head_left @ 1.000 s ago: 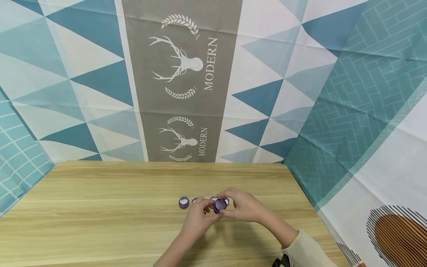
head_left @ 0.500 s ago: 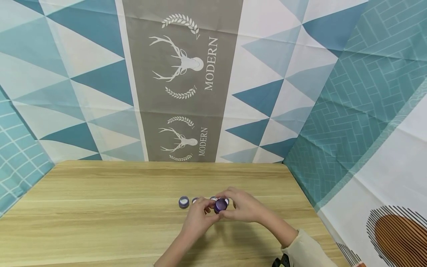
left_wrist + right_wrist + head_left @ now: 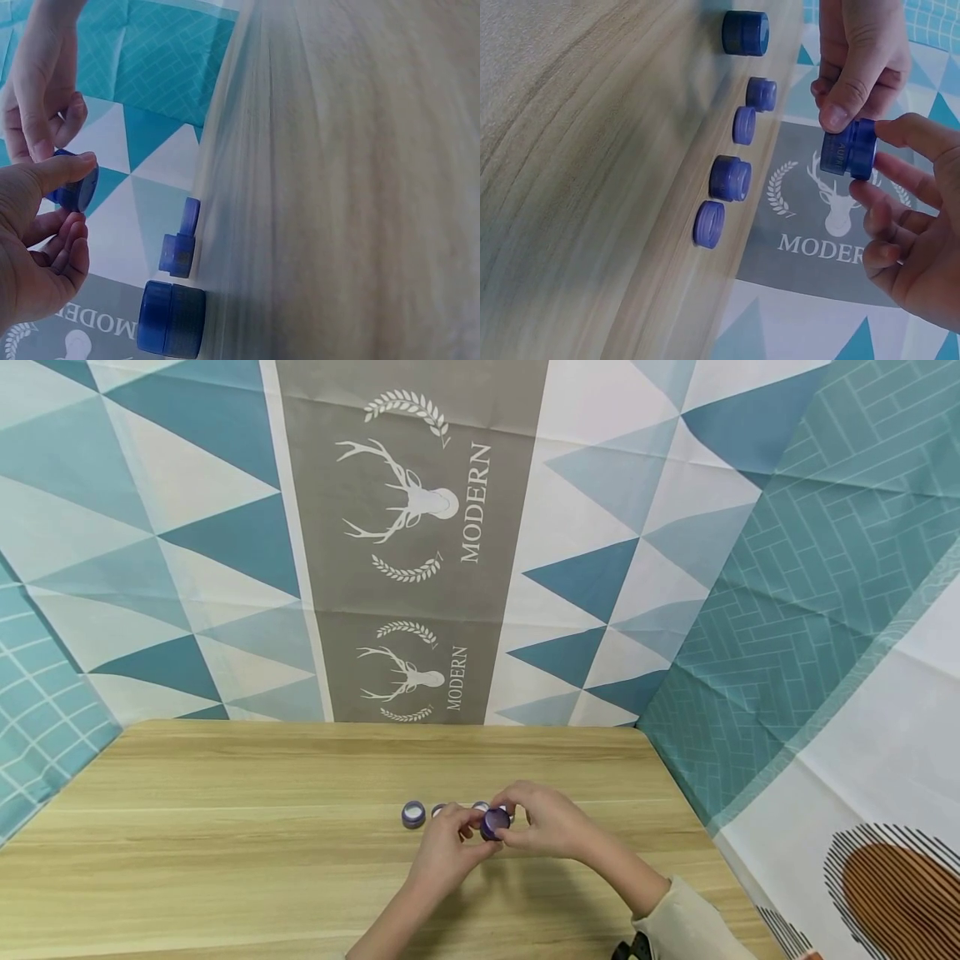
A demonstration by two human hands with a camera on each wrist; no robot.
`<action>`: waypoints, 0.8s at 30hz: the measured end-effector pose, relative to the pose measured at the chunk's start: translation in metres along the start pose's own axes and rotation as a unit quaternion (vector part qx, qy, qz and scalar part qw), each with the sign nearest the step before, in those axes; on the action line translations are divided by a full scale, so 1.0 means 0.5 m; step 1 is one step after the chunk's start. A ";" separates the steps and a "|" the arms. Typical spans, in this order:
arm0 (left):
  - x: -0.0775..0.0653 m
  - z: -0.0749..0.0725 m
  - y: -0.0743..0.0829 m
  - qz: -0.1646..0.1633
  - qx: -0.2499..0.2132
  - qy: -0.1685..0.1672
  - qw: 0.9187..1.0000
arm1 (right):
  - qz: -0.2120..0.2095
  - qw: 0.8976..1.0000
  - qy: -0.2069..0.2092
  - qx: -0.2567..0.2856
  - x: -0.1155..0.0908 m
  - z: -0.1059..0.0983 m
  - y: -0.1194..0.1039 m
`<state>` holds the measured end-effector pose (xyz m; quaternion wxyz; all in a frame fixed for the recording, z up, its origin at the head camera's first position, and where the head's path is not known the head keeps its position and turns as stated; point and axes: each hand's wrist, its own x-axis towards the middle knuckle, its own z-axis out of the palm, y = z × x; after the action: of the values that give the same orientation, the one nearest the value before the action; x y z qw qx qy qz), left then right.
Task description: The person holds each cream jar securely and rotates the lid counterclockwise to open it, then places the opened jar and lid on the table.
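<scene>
Your left hand (image 3: pixel 448 846) pinches the jar (image 3: pixel 837 155), your right hand (image 3: pixel 552 823) its lid (image 3: pixel 864 151); likely light, stiff, slick: grip the sides.

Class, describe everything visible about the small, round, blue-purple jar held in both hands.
The small, round, blue-purple jar looks glossy, plastic or glass. Its cylindrical body bears faint, partly readable lettering. The matching lid sits on it; how tightly is unclear. It is held roughly upright, lid uppermost, above the pale wooden table: the bare left hand grips the body, the bare right hand pinches the lid.
</scene>
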<state>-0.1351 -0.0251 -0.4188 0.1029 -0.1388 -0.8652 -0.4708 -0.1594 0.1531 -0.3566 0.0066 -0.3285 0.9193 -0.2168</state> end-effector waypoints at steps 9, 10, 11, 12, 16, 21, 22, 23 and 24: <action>0.001 -0.001 0.003 -0.007 -0.003 -0.001 1.000 | 0.023 1.000 0.010 0.009 -0.002 0.004 0.000; 0.001 -0.001 0.003 -0.005 -0.003 -0.001 1.000 | 0.023 1.000 0.012 0.005 -0.002 0.004 0.000; 0.001 -0.001 0.003 -0.004 -0.002 -0.001 1.000 | 0.021 1.000 0.011 0.001 -0.002 0.004 0.000; 0.001 -0.001 0.002 -0.002 -0.001 -0.002 1.000 | 0.017 1.000 0.008 -0.002 -0.001 0.004 0.000; -0.001 0.001 0.001 0.004 0.002 -0.002 1.000 | 0.001 1.000 -0.013 0.001 -0.002 0.000 -0.001; -0.001 0.000 0.001 0.001 -0.002 -0.003 1.000 | 0.012 1.000 -0.012 0.010 -0.005 -0.001 -0.005; 0.000 0.000 0.002 -0.002 -0.003 -0.003 1.000 | 0.014 1.000 -0.004 0.006 -0.006 -0.001 -0.005; 0.000 0.000 0.002 -0.005 -0.003 -0.004 1.000 | 0.016 1.000 0.004 0.002 -0.006 0.000 -0.005; 0.000 0.000 0.003 -0.007 -0.002 -0.004 1.000 | 0.017 1.000 0.011 -0.002 -0.006 0.000 -0.004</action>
<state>-0.1347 -0.0245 -0.4177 0.0959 -0.1348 -0.8654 -0.4729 -0.1559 0.1534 -0.3560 -0.0005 -0.3107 0.9251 -0.2182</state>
